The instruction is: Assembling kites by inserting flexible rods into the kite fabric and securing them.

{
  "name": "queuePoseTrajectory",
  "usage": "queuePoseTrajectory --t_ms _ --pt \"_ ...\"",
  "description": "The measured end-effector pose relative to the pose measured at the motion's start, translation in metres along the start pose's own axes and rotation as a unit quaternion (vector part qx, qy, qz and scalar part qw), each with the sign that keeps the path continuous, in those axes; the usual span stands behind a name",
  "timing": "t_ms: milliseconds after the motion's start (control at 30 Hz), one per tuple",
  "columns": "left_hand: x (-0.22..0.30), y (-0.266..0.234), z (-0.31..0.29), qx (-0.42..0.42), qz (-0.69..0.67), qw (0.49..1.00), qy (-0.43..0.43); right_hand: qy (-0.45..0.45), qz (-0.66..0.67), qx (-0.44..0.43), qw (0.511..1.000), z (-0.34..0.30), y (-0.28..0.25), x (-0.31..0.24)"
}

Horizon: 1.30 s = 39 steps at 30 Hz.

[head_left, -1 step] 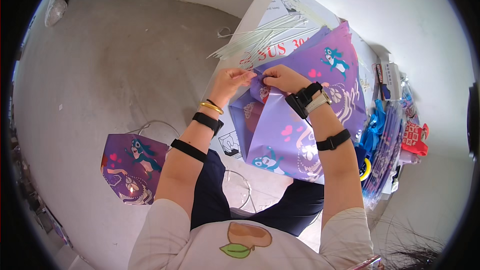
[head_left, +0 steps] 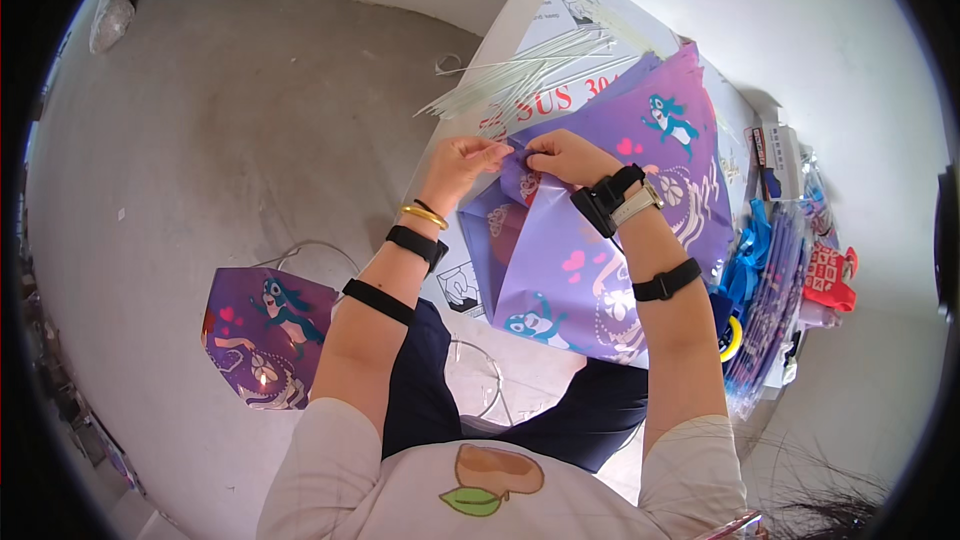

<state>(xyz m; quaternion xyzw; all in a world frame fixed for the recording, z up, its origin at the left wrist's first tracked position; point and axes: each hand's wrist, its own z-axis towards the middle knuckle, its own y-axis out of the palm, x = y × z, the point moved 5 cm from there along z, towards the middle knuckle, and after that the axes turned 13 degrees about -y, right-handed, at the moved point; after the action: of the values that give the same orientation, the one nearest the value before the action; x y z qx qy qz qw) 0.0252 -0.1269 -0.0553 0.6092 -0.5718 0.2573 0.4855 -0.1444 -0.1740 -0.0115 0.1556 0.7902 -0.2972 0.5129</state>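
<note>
A purple printed sheet (head_left: 560,270) with blue cartoon animals and pink hearts lies partly folded in front of me, its near edge over my leg. My right hand (head_left: 572,157) pinches its upper fold, thumb and fingers together. Just to the left, fingertips almost meeting the right hand's, my left hand (head_left: 466,162) is closed in a pinch. What sits between its fingertips is too small to make out. More purple sheets (head_left: 690,90) fan out under and beyond the right hand. Past both hands lies a loose bundle of thin whitish strips (head_left: 530,68).
A white printed board or carton (head_left: 540,10) lies beneath the sheets. At left, a purple printed piece (head_left: 268,340) with a wire loop rests on the grey floor (head_left: 200,140). At right are stacked plastic packs (head_left: 765,310), blue ribbon-like material (head_left: 745,255), a yellow ring (head_left: 733,338) and a red packet (head_left: 830,278).
</note>
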Motion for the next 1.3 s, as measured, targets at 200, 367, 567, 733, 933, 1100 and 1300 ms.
queuePoseTrajectory --t_ms 200,367,567,733,933,1100,1300 --pt "-0.005 0.006 -0.008 0.026 -0.042 0.999 -0.003 0.018 -0.009 -0.004 1.0 -0.001 -0.002 0.004" --pt "-0.02 0.007 -0.013 0.011 -0.109 0.994 -0.029 -0.001 -0.008 -0.007 1.0 0.002 -0.002 0.01" --pt "-0.022 0.005 -0.014 0.03 -0.09 0.995 -0.029 0.014 -0.027 -0.015 0.999 -0.001 -0.001 -0.006" --pt "-0.018 0.002 -0.011 0.012 -0.092 0.996 -0.018 0.035 -0.034 -0.013 0.999 -0.005 -0.002 -0.023" --pt "-0.012 -0.002 -0.007 -0.012 -0.062 0.997 -0.036 0.052 -0.038 -0.017 0.998 -0.007 -0.002 -0.02" --pt "-0.002 -0.003 -0.007 -0.052 -0.041 0.997 -0.036 0.059 -0.027 -0.024 0.998 -0.008 -0.004 -0.018" --pt "0.003 -0.005 -0.009 -0.061 -0.033 0.997 -0.03 0.066 -0.019 -0.016 0.998 -0.006 -0.004 -0.019"
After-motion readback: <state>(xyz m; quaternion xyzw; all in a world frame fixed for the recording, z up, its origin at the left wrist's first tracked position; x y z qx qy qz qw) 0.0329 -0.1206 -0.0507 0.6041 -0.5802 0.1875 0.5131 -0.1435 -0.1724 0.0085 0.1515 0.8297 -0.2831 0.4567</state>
